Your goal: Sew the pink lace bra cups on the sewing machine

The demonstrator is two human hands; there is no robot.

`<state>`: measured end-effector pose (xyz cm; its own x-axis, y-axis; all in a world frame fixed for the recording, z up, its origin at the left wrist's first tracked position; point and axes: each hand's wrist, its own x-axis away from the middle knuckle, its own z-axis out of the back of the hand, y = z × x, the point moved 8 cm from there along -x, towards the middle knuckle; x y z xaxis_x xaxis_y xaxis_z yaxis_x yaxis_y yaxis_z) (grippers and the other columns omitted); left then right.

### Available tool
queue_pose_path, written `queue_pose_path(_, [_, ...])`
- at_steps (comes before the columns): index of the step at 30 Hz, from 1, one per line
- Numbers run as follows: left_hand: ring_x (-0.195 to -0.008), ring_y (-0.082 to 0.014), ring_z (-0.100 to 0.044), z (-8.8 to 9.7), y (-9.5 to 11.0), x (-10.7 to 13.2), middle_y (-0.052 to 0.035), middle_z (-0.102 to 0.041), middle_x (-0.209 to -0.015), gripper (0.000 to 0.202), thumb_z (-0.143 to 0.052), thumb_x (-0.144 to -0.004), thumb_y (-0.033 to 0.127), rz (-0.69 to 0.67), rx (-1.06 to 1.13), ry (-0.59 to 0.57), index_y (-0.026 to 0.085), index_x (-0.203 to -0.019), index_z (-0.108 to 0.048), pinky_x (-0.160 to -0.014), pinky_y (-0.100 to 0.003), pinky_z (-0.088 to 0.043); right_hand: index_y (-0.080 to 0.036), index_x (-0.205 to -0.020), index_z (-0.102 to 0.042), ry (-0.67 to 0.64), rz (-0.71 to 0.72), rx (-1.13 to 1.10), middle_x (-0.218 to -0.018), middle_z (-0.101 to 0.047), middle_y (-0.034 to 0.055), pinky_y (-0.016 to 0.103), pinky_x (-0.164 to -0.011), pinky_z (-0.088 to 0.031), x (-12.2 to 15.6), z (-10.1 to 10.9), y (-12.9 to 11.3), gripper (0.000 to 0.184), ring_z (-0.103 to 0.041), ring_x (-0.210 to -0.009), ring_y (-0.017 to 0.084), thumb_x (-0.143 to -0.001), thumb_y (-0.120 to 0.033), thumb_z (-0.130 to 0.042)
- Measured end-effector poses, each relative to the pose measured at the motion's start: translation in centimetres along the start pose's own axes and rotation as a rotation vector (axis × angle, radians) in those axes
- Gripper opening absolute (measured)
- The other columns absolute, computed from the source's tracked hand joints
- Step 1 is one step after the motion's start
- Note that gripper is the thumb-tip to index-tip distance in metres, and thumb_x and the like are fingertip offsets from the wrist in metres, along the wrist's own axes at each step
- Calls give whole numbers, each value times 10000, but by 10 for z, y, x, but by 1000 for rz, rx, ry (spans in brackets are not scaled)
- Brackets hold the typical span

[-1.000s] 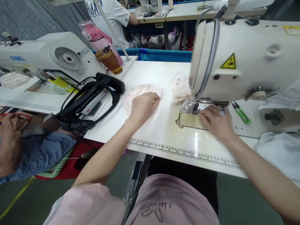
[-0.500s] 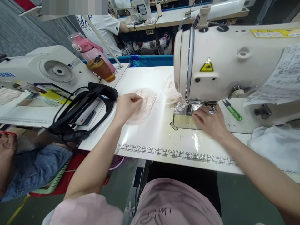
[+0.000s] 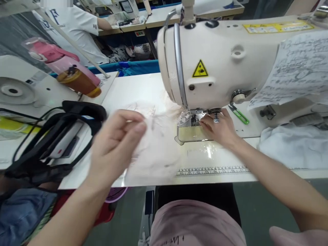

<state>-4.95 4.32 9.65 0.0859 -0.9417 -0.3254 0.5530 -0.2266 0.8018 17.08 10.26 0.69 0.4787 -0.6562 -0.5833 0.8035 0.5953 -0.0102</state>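
Observation:
My left hand [image 3: 119, 143] pinches a sheer pale pink piece of fabric [image 3: 156, 150] and holds it up over the table. The cloth hangs to the right of my fingers, blurred by motion. My right hand [image 3: 219, 126] is at the needle area of the white sewing machine [image 3: 220, 65], right of the presser foot [image 3: 196, 118]. Its thumb and fingers are drawn together; whatever lies between them is hidden. A strip of white lace [image 3: 183, 118] lies left of the foot, joined by more pale fabric partly behind the machine head.
Green-handled thread snips [image 3: 239, 114] lie right of my right hand. A black strapped headset [image 3: 84, 130] and a pink bottle [image 3: 64, 61] stand on the left. White cloth [image 3: 289, 147] is heaped at the right. A printed ruler [image 3: 215, 171] runs along the front edge. A person [image 3: 74, 30] sits beyond.
My left hand has lifted the pale pink fabric off the table and brought it nearer to me. My right hand stays by the presser foot. The view has shifted to the right.

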Motion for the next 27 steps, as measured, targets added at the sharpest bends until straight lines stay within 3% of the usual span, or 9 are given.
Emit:
queue_pose_path(2, [-496, -93, -480, -49, -14, -5, 28, -533, -631, 152, -523, -916, 379, 40, 44, -308, 234, -919, -569, -387, -216, -345, -218, -892, -697, -12, -30, -19, -781, -698, 28, 352, -838, -364, 0, -3, 5, 269, -582, -766, 187, -936, -222, -432])
queue_pose_path(4, [-548, -111, -550, -85, -26, -10, -10, -627, -723, 176, -470, -937, 344, -27, -90, -491, 208, -916, -580, -422, -220, -409, -210, -924, -698, -35, -49, -23, -762, -685, 35, 357, -825, -361, 0, -7, 8, 262, -574, -774, 196, -923, -205, -436])
queue_pose_path(6, [-686, -162, -629, -101, -32, -15, -60, -686, -860, 198, -437, -949, 294, -171, -346, -447, 183, -946, -601, -527, -267, -503, -194, -922, -697, -53, -66, -20, -744, -672, 40, 350, -801, -358, 1, -9, 12, 257, -564, -768, 200, -903, -185, -441])
queue_pose_path(8, [-884, -219, -660, -111, -24, -9, -98, -701, -986, 221, -418, -956, 229, -388, -534, -367, 153, -1009, -619, -704, -352, -566, -189, -902, -695, -55, -57, -22, -737, -665, 39, 333, -771, -354, 1, -8, 10, 259, -555, -760, 200, -880, -159, -439])
queue_pose_path(10, [-1040, -251, -640, -123, -14, 9, -122, -691, -1098, 254, -420, -954, 180, -602, -607, -370, 123, -1102, -618, -844, -405, -562, -199, -904, -690, -49, -18, -28, -758, -668, 32, 316, -750, -345, 0, -4, 4, 276, -548, -756, 193, -856, -116, -432])
queue_pose_path(12, [-1134, -280, -608, -134, -10, 25, -153, -652, -1205, 305, -441, -950, 181, -721, -644, -405, 93, -1199, -592, -893, -424, -555, -206, -932, -683, -60, 39, -29, -841, -689, 23, 307, -742, -332, 0, -1, -6, 301, -545, -739, 174, -838, -73, -429])
queue_pose_path(17, [-1259, -306, -513, -147, -25, 27, -181, -546, -1339, 387, -419, -961, 189, -754, -688, -400, 65, -1311, -528, -969, -448, -525, -220, -975, -674, -108, 119, 55, -970, -711, -12, 325, -794, -332, 1, -2, -23, 293, -573, -719, 147, -883, -80, -433])
queue_pose_path(21, [-1262, -303, -507, -148, -34, 16, -183, -545, -1335, 385, -413, -969, 201, -777, -706, -360, 43, -1298, -537, -997, -435, -509, -243, -1074, -651, -175, 82, 126, -1056, -705, -4, 366, -862, -370, 3, -12, -22, 335, -591, -759, 163, -887, -83, -424])
queue_pose_path(27, [-1255, -306, -516, -150, -40, 8, -163, -560, -1329, 384, -410, -973, 215, -771, -724, -396, 58, -1296, -545, -1009, -436, -498, -264, -1220, -591, -231, -4, 89, -1065, -692, 52, 392, -893, -404, 5, -22, -16, 397, -597, -837, 185, -871, -114, -479])
